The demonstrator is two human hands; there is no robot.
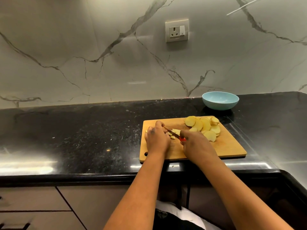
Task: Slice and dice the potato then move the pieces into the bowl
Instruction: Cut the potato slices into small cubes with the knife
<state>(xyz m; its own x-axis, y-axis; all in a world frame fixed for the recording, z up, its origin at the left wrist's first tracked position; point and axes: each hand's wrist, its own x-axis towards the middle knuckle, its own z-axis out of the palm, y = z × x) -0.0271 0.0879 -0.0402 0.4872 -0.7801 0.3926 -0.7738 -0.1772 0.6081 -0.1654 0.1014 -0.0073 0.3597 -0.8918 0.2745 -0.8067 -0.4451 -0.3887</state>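
1. Two bare arms reach up from the bottom to the board point(229, 146), which sits on the dark counter point(83, 138).
2. Right hand point(197, 145) has its fingers curled round the red handle of the knife point(173, 132). Its blade points up and left, toward the left hand point(157, 138).
3. Left hand has its fingers bent down on a few small potato bits point(173, 137), holding them still just beside the blade.
4. Slices point(204, 127) lie in a pile at the back right of the board, near the right hand and well apart from the left. None of them look diced yet.
5. Bowl point(220, 100) stands behind the board, up and to the right, near the wall. It looks empty.
6. I think dicing has only just started. The right hand is nearer the pile and the bowl.
7. Board has open room in the front right corner. Its front edge sits close to the counter edge, so bits could roll off there.
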